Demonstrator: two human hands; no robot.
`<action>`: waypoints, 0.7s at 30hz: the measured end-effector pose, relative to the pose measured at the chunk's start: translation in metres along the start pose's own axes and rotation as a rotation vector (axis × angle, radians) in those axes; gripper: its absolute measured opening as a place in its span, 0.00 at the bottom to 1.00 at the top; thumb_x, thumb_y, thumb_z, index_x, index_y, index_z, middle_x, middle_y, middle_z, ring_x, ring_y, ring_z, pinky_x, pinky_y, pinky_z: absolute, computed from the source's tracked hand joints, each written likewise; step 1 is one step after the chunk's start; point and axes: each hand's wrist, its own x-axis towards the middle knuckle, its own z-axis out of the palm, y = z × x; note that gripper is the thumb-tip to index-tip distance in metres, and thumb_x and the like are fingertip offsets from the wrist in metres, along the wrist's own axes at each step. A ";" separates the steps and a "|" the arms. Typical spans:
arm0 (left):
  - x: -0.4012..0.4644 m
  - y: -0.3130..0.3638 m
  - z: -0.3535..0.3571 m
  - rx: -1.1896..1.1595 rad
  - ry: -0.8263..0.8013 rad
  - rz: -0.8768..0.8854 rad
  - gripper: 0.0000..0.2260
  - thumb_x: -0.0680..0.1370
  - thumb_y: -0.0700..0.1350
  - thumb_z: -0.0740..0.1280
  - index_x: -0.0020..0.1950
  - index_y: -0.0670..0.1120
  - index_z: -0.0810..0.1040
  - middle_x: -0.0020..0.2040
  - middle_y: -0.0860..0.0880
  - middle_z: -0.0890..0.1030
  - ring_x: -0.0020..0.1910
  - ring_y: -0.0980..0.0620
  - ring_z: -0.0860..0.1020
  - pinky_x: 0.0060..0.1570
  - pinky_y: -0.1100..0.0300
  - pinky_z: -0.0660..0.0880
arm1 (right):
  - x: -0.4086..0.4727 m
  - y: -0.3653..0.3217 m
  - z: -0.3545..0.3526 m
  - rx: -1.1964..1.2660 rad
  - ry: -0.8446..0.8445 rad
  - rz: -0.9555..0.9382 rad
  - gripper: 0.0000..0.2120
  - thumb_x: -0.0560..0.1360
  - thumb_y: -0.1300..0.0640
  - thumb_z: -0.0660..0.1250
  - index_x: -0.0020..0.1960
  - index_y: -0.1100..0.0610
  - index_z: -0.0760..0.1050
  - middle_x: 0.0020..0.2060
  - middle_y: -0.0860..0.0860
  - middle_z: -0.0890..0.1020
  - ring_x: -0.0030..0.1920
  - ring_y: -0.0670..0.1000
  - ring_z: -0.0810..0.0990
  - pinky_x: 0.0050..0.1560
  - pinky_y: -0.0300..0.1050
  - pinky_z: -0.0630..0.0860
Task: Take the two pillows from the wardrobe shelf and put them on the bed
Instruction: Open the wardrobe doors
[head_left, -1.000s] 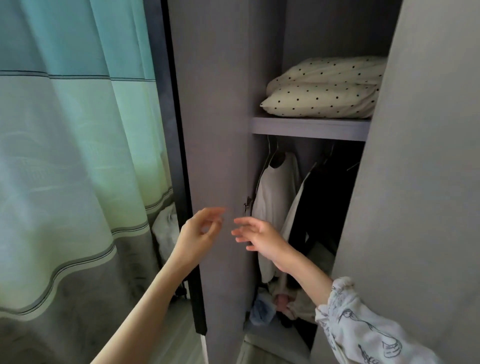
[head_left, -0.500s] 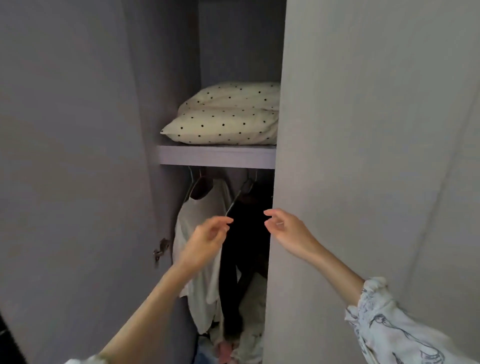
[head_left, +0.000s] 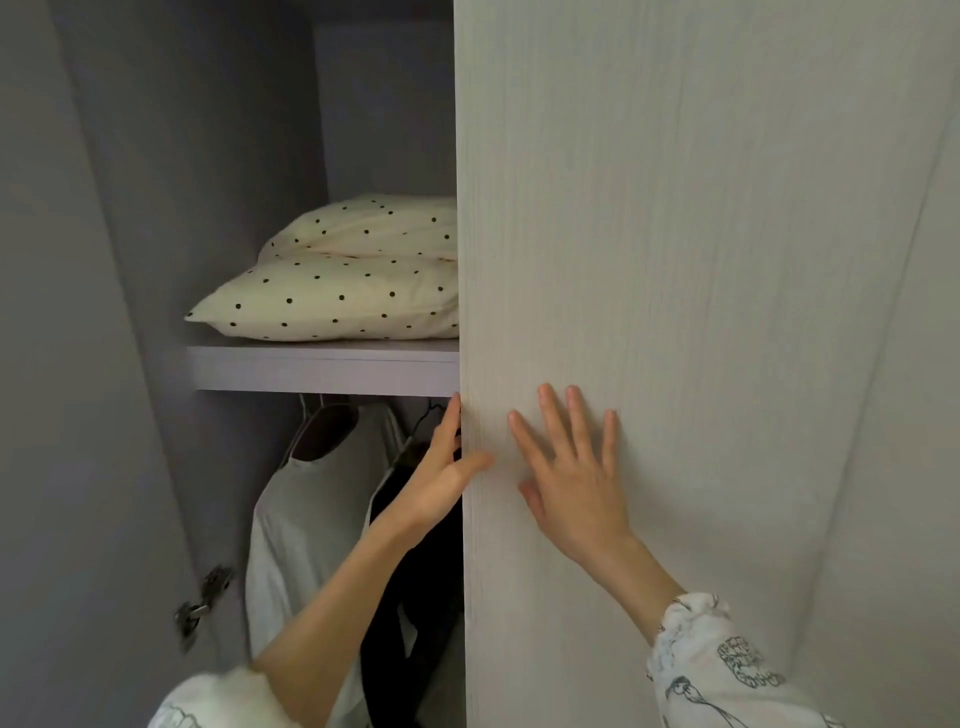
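Observation:
Two cream pillows with black dots lie stacked on the wardrobe shelf (head_left: 322, 366): the lower pillow (head_left: 332, 301) and the upper pillow (head_left: 369, 226). Their right parts are hidden behind the pale right door (head_left: 675, 234). My left hand (head_left: 441, 473) holds that door's left edge just below the shelf, thumb on the front face and fingers behind the edge. My right hand (head_left: 571, 467) presses flat on the door's front with straight, spread fingers. Both hands are below the pillows and apart from them.
Under the shelf hang a white garment (head_left: 306, 525) and a dark garment (head_left: 415, 587) on hangers. The open left door (head_left: 78, 415) stands at the left with a metal hinge (head_left: 202, 597) on the wardrobe's side wall. The bed is out of view.
Both hands rose from mid-air in front of the hanging clothes onto the right door: the left one took its edge, the right one went flat on its face. The view came closer and turned right.

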 end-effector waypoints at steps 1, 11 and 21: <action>0.001 -0.004 -0.001 -0.006 0.022 0.023 0.31 0.77 0.35 0.59 0.76 0.55 0.52 0.72 0.50 0.65 0.67 0.53 0.68 0.66 0.55 0.67 | 0.000 0.000 0.004 -0.013 0.018 0.003 0.37 0.67 0.50 0.73 0.73 0.51 0.61 0.74 0.58 0.58 0.73 0.64 0.54 0.65 0.72 0.57; -0.023 -0.002 0.005 -0.151 0.109 0.040 0.28 0.75 0.36 0.56 0.70 0.61 0.65 0.58 0.60 0.79 0.56 0.61 0.77 0.51 0.61 0.73 | -0.017 -0.013 -0.003 0.071 0.056 0.037 0.36 0.71 0.56 0.68 0.74 0.51 0.57 0.75 0.58 0.50 0.74 0.63 0.45 0.67 0.71 0.52; -0.102 0.016 0.014 -0.321 0.032 0.045 0.14 0.80 0.49 0.56 0.63 0.65 0.68 0.65 0.57 0.74 0.62 0.60 0.73 0.64 0.51 0.68 | -0.093 -0.050 -0.041 0.432 -0.015 0.164 0.35 0.77 0.58 0.59 0.75 0.45 0.42 0.72 0.45 0.33 0.75 0.52 0.39 0.58 0.45 0.72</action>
